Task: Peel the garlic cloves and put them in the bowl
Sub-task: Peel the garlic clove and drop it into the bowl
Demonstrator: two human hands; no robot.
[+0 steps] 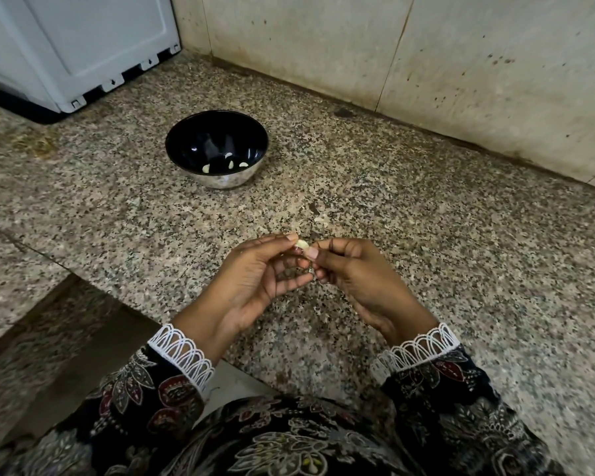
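Your left hand point(255, 283) and right hand point(354, 280) are both pinching one garlic clove point(301, 244) over the speckled granite bench point(461, 255); the steel bowl point(217, 149) is sitting near the stained tiled wall point(392, 46).

I am in a home kitchen, at a speckled granite counter point(426, 269). A steel bowl point(217, 149) holding peeled garlic cloves point(232, 164) stands on it. Behind the bowl, stained beige wall tiles point(358, 46) meet the counter, and to the bowl's far left sits a white plastic appliance point(76, 46).
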